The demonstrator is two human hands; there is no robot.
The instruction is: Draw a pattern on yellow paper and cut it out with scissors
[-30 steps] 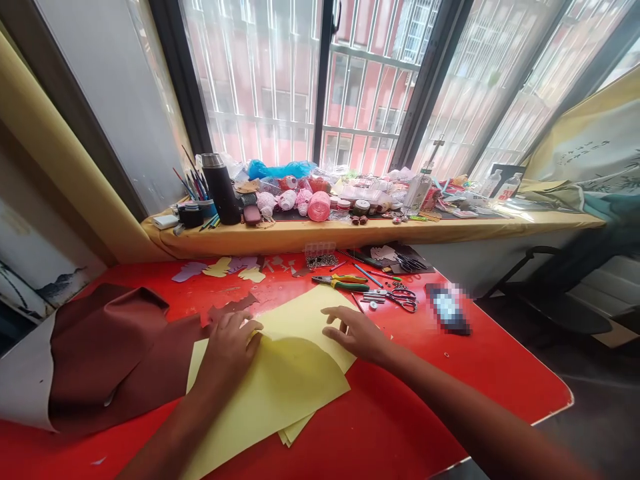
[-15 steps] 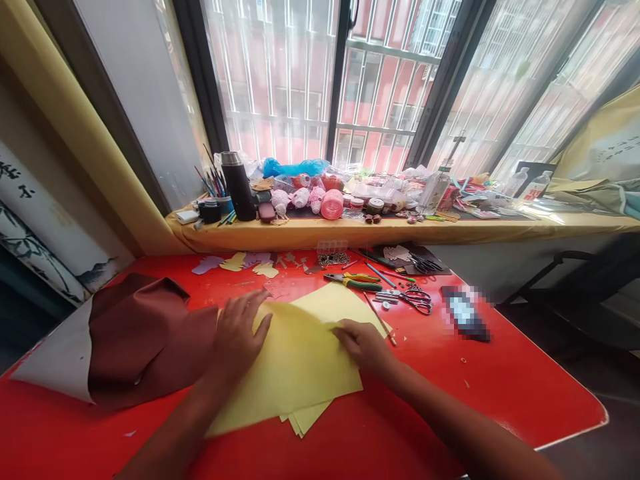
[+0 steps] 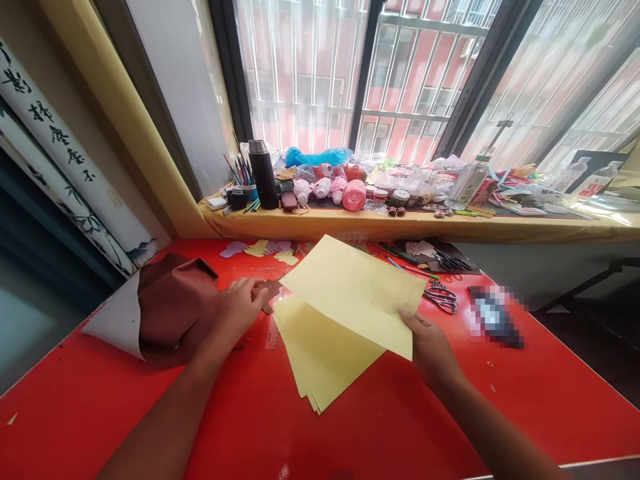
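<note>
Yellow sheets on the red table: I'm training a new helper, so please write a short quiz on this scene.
1. Which hand holds up the top yellow sheet?
2. True or false: the scissors lie on the red table.
3. Fill in: the curled sheet beside the left hand is ___.

Key: 1. The right hand. 2. True. 3. Brown.

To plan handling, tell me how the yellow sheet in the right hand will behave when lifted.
The yellow sheet looks light and fairly stiff: held at one edge by the right hand, it stays nearly flat with little droop. Being thin and smooth, it would probably slide over the sheets beneath.
</note>
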